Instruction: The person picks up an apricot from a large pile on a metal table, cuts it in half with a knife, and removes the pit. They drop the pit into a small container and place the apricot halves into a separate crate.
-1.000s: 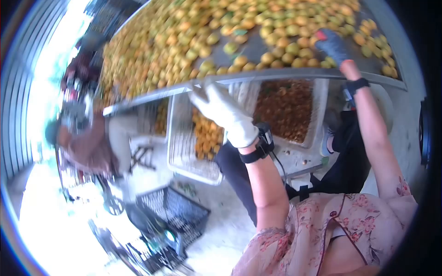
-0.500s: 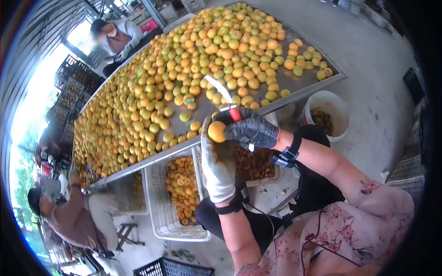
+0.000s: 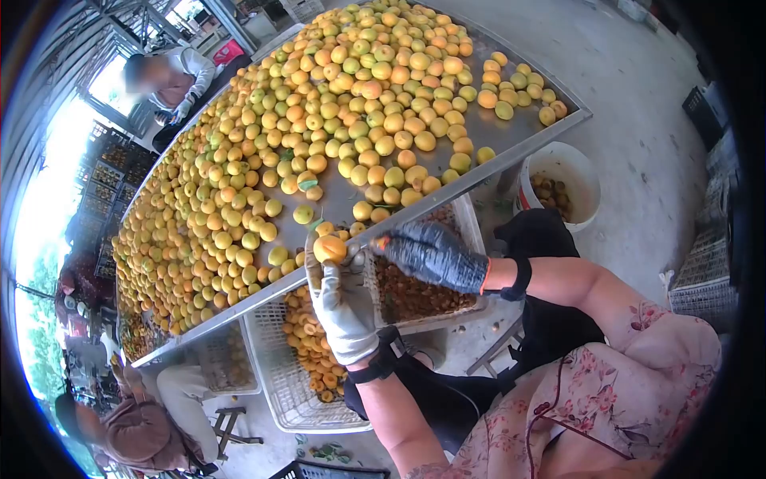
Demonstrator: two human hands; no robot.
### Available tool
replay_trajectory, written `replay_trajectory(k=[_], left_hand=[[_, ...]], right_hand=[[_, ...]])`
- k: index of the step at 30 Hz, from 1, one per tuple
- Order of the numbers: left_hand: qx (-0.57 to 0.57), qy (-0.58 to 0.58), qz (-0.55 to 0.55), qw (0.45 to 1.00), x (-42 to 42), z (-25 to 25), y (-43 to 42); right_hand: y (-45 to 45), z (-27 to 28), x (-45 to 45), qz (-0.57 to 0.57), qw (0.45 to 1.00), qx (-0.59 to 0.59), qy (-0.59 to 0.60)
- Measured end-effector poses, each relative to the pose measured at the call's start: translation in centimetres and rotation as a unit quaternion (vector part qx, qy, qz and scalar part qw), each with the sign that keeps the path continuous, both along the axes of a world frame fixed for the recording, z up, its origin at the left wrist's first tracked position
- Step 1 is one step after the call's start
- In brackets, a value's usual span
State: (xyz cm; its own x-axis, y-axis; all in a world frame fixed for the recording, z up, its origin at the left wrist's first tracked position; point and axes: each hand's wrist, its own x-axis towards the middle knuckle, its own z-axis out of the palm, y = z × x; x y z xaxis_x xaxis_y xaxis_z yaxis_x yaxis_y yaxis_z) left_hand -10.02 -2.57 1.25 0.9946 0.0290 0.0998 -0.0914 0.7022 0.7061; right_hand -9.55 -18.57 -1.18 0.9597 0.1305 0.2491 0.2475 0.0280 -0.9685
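Observation:
My left hand (image 3: 343,307), in a white glove, holds an apricot (image 3: 329,248) between thumb and fingers above the table's front edge. Close by on its right, my right hand (image 3: 431,254) wears a dark grey glove, its fingers closed around a knife. Only a bit of red-orange shows at those fingertips; the blade cannot be made out now. Beyond both hands, a big pile of yellow-orange apricots (image 3: 319,120) covers much of the metal table (image 3: 319,191). Beneath them stand a white crate (image 3: 299,411) of split apricots and another crate (image 3: 435,321) of brown pits.
A white bucket (image 3: 589,180) with some fruit stands to the right of the table. One person (image 3: 144,431) sits at the lower left, another (image 3: 171,80) across the table. A black crate (image 3: 327,471) lies at the bottom; stacked crates (image 3: 702,287) stand right.
My hands have moved apart a little, the left shifting left with the apricot. The knife's curved blade, raised earlier, has dropped out of sight. The view has shifted slightly.

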Motion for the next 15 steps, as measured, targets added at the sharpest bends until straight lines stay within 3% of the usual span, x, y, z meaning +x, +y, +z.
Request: replay_trajectory(k=[1,2,6,15], left_hand=[[0.018,0.008,0.016,1.0,0.2,0.0,0.0],[0.029,0.005,0.019,0.999,0.3,0.0,0.0],[0.022,0.006,0.033,0.999,0.3,-0.3,-0.4],[-0.003,-0.009,0.018,1.0,0.0,-1.2,-0.9]], right_hand=[[0.2,0.1,-0.2,0.047,0.998,0.032,0.035],[0.0,0.5,-0.9,0.0,0.993,-0.103,-0.057],[0.2,1.3,-1.6,-0.016,0.986,-0.128,-0.11],[0.4,0.5,-1.8,-0.009,0.983,-0.147,-0.112]])
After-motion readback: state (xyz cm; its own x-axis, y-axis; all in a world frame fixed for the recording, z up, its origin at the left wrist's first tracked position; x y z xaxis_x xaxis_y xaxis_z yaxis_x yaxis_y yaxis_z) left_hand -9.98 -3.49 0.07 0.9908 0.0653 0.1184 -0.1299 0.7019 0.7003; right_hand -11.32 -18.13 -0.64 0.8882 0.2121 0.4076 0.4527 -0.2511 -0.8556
